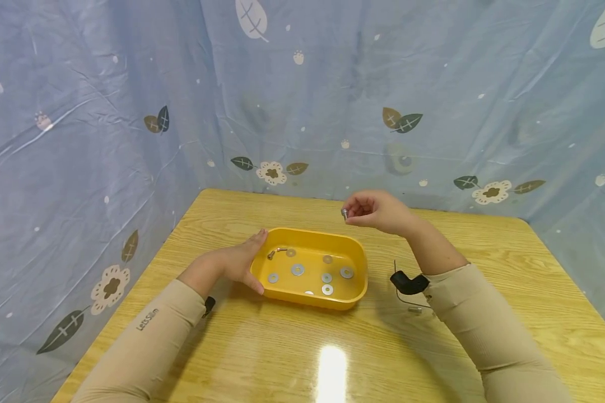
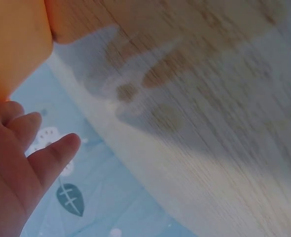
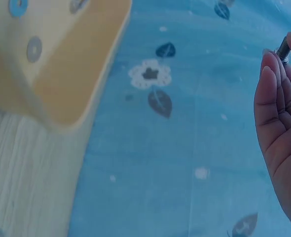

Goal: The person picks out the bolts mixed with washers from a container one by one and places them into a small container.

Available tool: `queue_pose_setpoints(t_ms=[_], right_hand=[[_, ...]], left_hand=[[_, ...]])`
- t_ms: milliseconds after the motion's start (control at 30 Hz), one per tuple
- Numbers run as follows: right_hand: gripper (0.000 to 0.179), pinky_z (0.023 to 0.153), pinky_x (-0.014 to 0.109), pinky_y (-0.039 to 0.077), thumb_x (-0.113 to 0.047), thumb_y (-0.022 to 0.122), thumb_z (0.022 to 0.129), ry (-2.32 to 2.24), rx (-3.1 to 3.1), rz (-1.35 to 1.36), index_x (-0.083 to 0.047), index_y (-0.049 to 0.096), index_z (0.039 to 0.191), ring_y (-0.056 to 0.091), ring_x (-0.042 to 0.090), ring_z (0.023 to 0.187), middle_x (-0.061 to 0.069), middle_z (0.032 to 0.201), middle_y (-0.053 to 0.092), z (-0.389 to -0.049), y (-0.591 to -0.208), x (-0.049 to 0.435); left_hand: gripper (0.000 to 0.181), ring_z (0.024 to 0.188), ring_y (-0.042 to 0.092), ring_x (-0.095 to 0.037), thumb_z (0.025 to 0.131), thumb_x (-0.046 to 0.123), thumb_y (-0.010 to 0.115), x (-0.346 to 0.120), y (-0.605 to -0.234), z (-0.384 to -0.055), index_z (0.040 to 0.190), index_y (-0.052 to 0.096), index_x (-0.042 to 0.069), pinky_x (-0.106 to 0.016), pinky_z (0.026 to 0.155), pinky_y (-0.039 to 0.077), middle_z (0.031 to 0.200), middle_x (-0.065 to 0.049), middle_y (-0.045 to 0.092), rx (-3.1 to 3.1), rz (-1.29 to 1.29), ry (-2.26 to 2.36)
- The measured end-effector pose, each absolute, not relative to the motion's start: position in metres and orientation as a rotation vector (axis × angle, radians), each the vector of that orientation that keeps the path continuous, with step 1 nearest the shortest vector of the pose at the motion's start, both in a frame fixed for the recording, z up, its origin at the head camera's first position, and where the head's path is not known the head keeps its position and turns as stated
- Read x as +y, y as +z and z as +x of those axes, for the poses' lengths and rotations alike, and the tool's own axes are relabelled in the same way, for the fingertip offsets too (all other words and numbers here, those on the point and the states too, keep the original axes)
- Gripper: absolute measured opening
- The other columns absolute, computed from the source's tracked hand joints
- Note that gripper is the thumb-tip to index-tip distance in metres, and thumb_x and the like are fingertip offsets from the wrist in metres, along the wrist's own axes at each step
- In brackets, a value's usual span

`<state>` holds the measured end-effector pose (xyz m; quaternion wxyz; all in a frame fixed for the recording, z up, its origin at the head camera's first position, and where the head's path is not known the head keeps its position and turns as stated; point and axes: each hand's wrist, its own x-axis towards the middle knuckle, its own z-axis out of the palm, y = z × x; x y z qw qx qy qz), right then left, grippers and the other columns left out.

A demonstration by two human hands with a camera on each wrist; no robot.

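Between thumb and fingers, my right hand [image 1: 383, 214] pinches a small metal bolt [image 1: 345, 214], raised above the far side of the table. In the right wrist view the bolt [image 3: 283, 50] shows a dark shaft and a shiny ring; the fingertips hide part of it. Spread fingers of my left hand [image 1: 237, 263] rest against the left end of a yellow plastic tray [image 1: 312, 301], the thumb at its near corner. Several flat washers [image 1: 297, 270] lie scattered inside. Two small screws [image 1: 271, 255] sit at the tray's back left.
A light wooden table [image 1: 262, 352] carries the tray. Patterned blue curtains [image 1: 302, 112] hang behind it and at both sides. Beneath the right forearm are a black wrist-worn piece [image 1: 408, 282], a thin wire-like line and a small metal cylinder [image 1: 415, 309] on the tabletop.
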<state>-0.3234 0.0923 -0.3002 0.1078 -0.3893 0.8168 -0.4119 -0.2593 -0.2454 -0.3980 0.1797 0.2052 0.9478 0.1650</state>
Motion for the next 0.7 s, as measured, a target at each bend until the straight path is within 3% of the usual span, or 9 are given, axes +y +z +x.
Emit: queue_pose_setpoints(t_ms=[267,533,700], right_hand=[[0.018,0.069,0.029,0.052,-0.007,0.065,0.084,-1.216,2.452,-1.073,0.002,0.06,0.099,0.059,0.018,0.077,0.012,0.085,0.062,-0.324,-0.307,0.138],[0.017,0.068,0.026,0.051,-0.012,0.067,0.083,-1.175,2.499,-0.966,-0.003,0.061,0.097,0.061,0.014,0.078,0.017,0.088,0.062,-0.323,-0.324,0.187],[0.019,0.066,0.028,0.051,-0.014,0.066,0.084,-1.145,2.481,-0.937,-0.004,0.06,0.099,0.059,0.015,0.075,0.013,0.087,0.061,-0.324,-0.336,0.209]], left_hand=[[0.139,0.139,-0.004,-0.028,0.053,0.066,0.072,-0.244,-0.398,-0.259,0.145,-0.013,0.005,-0.044,0.111,0.011,0.151,-0.015,-0.012,2.679,0.575,0.465],[0.138,0.139,-0.003,-0.027,0.054,0.066,0.071,-0.244,-0.398,-0.259,0.145,-0.012,0.005,-0.044,0.111,0.011,0.151,-0.016,-0.011,2.689,0.583,0.465],[0.138,0.139,-0.003,-0.027,0.053,0.066,0.071,-0.243,-0.399,-0.259,0.145,-0.012,0.004,-0.044,0.11,0.012,0.151,-0.016,-0.01,2.69,0.578,0.475]])
